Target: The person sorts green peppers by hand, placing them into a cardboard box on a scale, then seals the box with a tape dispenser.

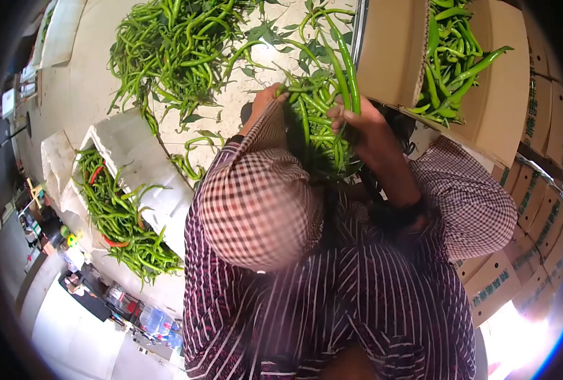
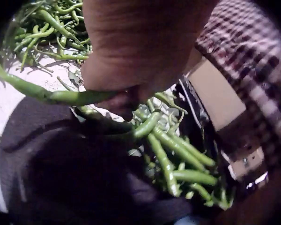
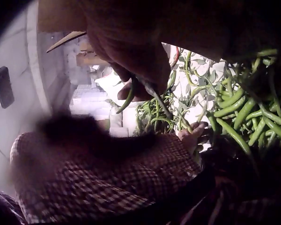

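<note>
My right hand (image 1: pixel 365 123) grips a couple of long green chili peppers (image 1: pixel 351 76) that point up past the fingers. In the right wrist view that hand (image 3: pixel 131 61) is mostly in shadow, with pepper ends poking out beneath it. To the left, my left hand (image 1: pixel 265 101) is partly hidden by the checkered sleeve. In the left wrist view a curved green chili pepper (image 2: pixel 68 97) is pinched under the thumb of that hand (image 2: pixel 131 56). Between and below both hands lies a heap of green chili peppers (image 1: pixel 322 123) in a dark container.
A large pile of chili peppers (image 1: pixel 174 50) covers the pale table (image 1: pixel 85 82). A white foam box (image 1: pixel 136 139) at left holds green peppers and a few red ones. At right stands a cardboard box (image 1: pixel 392 47) with larger green peppers; stacked cartons (image 1: pixel 496 285) are beyond.
</note>
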Demonstrator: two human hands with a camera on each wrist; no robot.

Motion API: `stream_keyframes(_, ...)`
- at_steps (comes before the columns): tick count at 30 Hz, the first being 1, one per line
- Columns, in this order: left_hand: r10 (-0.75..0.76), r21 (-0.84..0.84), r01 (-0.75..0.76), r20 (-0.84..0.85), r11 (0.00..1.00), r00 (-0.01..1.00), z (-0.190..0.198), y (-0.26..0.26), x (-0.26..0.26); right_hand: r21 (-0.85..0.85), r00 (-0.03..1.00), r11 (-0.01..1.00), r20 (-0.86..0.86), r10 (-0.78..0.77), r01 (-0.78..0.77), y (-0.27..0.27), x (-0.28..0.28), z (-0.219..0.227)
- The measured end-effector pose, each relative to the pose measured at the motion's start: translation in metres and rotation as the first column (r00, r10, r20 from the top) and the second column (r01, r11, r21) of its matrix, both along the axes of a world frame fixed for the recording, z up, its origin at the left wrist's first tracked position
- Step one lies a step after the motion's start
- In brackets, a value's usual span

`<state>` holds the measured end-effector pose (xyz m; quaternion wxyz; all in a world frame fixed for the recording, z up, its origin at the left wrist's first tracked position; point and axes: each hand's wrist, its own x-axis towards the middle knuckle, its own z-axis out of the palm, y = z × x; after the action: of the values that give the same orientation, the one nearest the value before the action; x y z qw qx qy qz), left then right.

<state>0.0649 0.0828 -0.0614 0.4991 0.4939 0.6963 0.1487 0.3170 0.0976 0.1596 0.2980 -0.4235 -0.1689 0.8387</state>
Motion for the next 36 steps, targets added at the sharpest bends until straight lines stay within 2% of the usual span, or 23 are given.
stream_keyframes(1, -0.005, 0.014, 0.005, 0.001, 1.000, 1.000, 0.007, 0.003, 0.003, 0.017, 1.000, 1.000, 0.007, -0.010, 0.010, 0.000, 0.000, 0.004)
stream_keyframes(3, -0.121, -0.047, 0.114, -0.177, 0.992, 0.977, 0.016, 0.007, 0.020, 0.045, 0.998, 0.998, 0.030, -0.047, 0.046, 0.002, 0.012, 0.005)
stream_keyframes(5, -0.165, -0.068, 0.154, -0.202, 0.986, 0.965, 0.021, 0.006, 0.031, 0.073, 0.994, 0.994, 0.077, -0.081, 0.076, -0.001, 0.017, -0.003)
stream_keyframes(7, -0.238, 0.000, 0.248, -0.283, 0.969, 0.929, 0.021, 0.005, 0.032, 0.066, 0.995, 0.995, 0.061, -0.082, 0.078, -0.002, 0.015, -0.010)
stream_keyframes(9, -0.196, 0.060, 0.224, -0.304, 0.973, 0.932, 0.028, 0.006, 0.033, 0.059, 0.997, 0.997, 0.067, -0.044, 0.040, -0.003, 0.016, -0.014)
stream_keyframes(10, 0.039, 0.037, -0.037, -0.057, 0.999, 0.998, 0.041, 0.013, 0.032, 0.059, 0.997, 0.998, 0.065, -0.041, 0.037, -0.002, 0.017, -0.013)
stream_keyframes(11, 0.288, -0.050, -0.283, 0.175, 0.958, 0.942, 0.057, 0.018, 0.028, 0.068, 0.996, 0.997, 0.082, -0.043, 0.037, -0.002, 0.017, -0.012)
stream_keyframes(12, 0.392, -0.168, -0.355, 0.438, 0.920, 0.809, 0.064, 0.028, 0.012, 0.078, 0.995, 0.996, 0.094, -0.044, 0.036, -0.001, 0.016, -0.010)
stream_keyframes(13, 0.379, -0.105, -0.376, 0.467, 0.921, 0.799, 0.092, 0.037, 0.002, 0.078, 0.996, 0.996, 0.081, -0.038, 0.032, -0.001, 0.014, -0.009)
stream_keyframes(14, 0.486, -0.215, -0.468, 0.638, 0.858, 0.598, 0.095, 0.041, -0.012, 0.111, 0.994, 0.993, 0.100, -0.045, 0.034, 0.000, 0.012, -0.007)
stream_keyframes(15, 0.555, -0.337, -0.520, 0.756, 0.785, 0.348, 0.100, 0.044, -0.024, 0.146, 0.992, 0.989, 0.119, -0.053, 0.035, 0.001, 0.009, -0.004)
stream_keyframes(18, 0.462, -0.399, -0.433, 0.886, 0.808, 0.046, 0.144, 0.059, -0.047, 0.183, 0.994, 0.983, 0.106, -0.025, 0.005, 0.001, 0.003, 0.010)
stream_keyframes(21, 0.367, -0.368, -0.399, 0.926, 0.840, -0.082, 0.186, 0.063, -0.057, 0.230, 0.994, 0.973, 0.105, -0.012, -0.013, 0.000, -0.002, 0.030)
stream_keyframes(22, 0.354, -0.352, -0.406, 0.932, 0.843, -0.072, 0.196, 0.066, -0.059, 0.264, 0.993, 0.964, 0.119, -0.009, -0.023, 0.000, -0.003, 0.036)
stream_keyframes(24, 0.203, -0.277, -0.271, 0.942, 0.922, -0.268, 0.219, 0.071, -0.061, 0.334, 0.988, 0.941, 0.154, -0.008, -0.045, -0.001, -0.006, 0.058)
stream_keyframes(25, 0.189, -0.260, -0.280, 0.948, 0.924, -0.256, 0.234, 0.073, -0.060, 0.348, 0.990, 0.936, 0.140, -0.004, -0.045, -0.001, -0.007, 0.068)
stream_keyframes(27, 0.206, -0.241, -0.379, 0.970, 0.894, -0.130, 0.267, 0.072, -0.056, 0.440, 0.982, 0.893, 0.186, 0.011, -0.094, -0.001, -0.009, 0.084)
stream_keyframes(28, 0.224, -0.217, -0.441, 0.974, 0.871, -0.037, 0.286, 0.072, -0.054, 0.421, 0.995, 0.907, 0.101, -0.020, -0.025, -0.002, -0.010, 0.080)
stream_keyframes(29, 0.209, -0.197, -0.452, 0.978, 0.870, -0.025, 0.299, 0.073, -0.054, 0.429, 0.995, 0.903, 0.094, -0.019, -0.023, -0.001, -0.009, 0.081)
stream_keyframes(31, 0.160, -0.173, -0.439, 0.985, 0.882, -0.068, 0.326, 0.074, -0.055, 0.380, 0.998, 0.924, -0.042, -0.040, 0.054, 0.001, -0.008, 0.085)
stream_keyframes(33, 0.142, -0.152, -0.462, 0.988, 0.874, -0.057, 0.354, 0.074, -0.054, 0.384, 0.998, 0.922, -0.058, -0.039, 0.058, 0.003, -0.008, 0.097)
stream_keyframes(35, 0.118, -0.153, -0.426, 0.987, 0.891, -0.109, 0.380, 0.072, -0.051, 0.413, 0.995, 0.909, -0.091, -0.026, 0.061, 0.005, -0.010, 0.108)
stream_keyframes(36, 0.107, 0.013, -0.536, 0.976, 0.844, 0.192, 0.393, 0.070, -0.047, 0.430, 0.993, 0.900, -0.114, -0.025, 0.072, 0.006, -0.013, 0.113)
